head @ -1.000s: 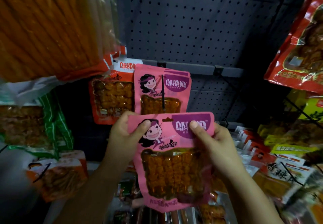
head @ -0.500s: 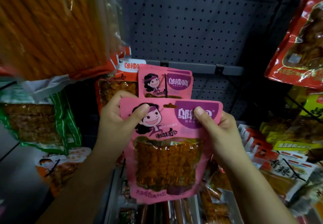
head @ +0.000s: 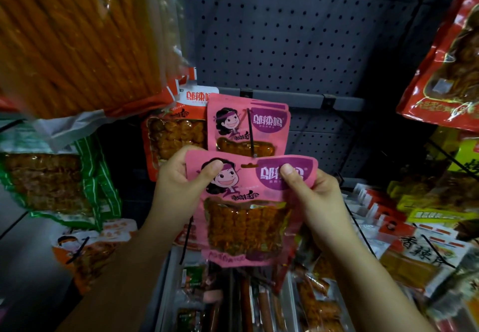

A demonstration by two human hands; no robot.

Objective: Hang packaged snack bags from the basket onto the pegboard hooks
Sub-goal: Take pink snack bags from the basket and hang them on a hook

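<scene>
I hold a pink snack bag (head: 246,209) with a cartoon face and a purple label upright in front of me. My left hand (head: 178,189) pinches its upper left corner, thumb on the front. My right hand (head: 316,196) pinches its upper right part, thumb over the purple label. The bag's hang slot at the top edge sits just below the tip of a black peg hook (head: 251,134). Matching pink bags (head: 248,124) hang on that hook against the grey pegboard (head: 298,33).
An orange snack bag (head: 173,134) hangs left of the pink ones. A large bag of orange sticks (head: 77,41) hangs close at upper left, a green-striped bag (head: 51,181) below it. Red and yellow bags (head: 445,59) hang on the right. More packets (head: 246,305) lie below.
Both hands have lifted the pink bag up toward the hook tip. Its top edge now overlaps the bottom of the hanging pink bags.
</scene>
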